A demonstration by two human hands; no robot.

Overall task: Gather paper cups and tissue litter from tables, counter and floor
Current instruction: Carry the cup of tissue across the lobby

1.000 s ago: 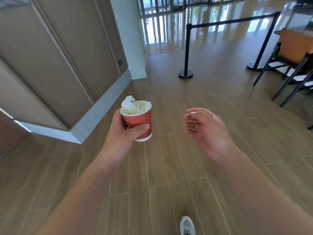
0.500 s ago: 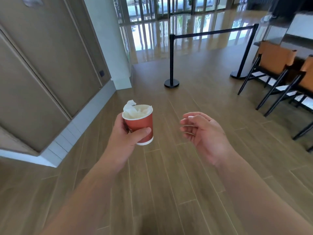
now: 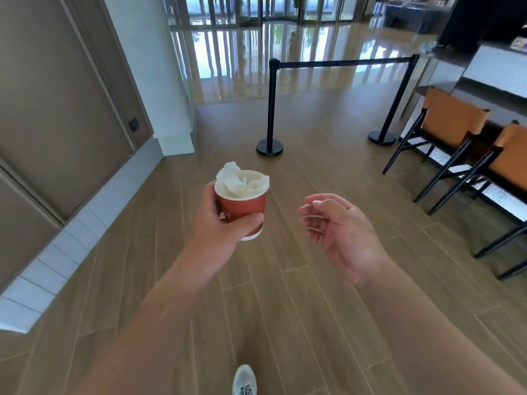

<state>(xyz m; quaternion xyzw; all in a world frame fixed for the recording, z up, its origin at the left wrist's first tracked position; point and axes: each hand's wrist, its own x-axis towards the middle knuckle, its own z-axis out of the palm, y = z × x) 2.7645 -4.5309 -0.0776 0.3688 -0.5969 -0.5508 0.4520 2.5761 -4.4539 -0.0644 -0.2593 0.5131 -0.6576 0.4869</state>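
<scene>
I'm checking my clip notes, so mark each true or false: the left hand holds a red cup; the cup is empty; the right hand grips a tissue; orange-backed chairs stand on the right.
1. The left hand holds a red paper cup. True.
2. The cup is empty. False: crumpled white tissue fills it.
3. The right hand grips a tissue. False: it holds nothing, fingers loosely curled.
4. Orange-backed chairs stand on the right. True.

A red paper cup (image 3: 244,210) holds white tissue (image 3: 240,181); orange-backed chairs (image 3: 451,129) have black frames, above brown wood-grain floor (image 3: 285,295).
</scene>
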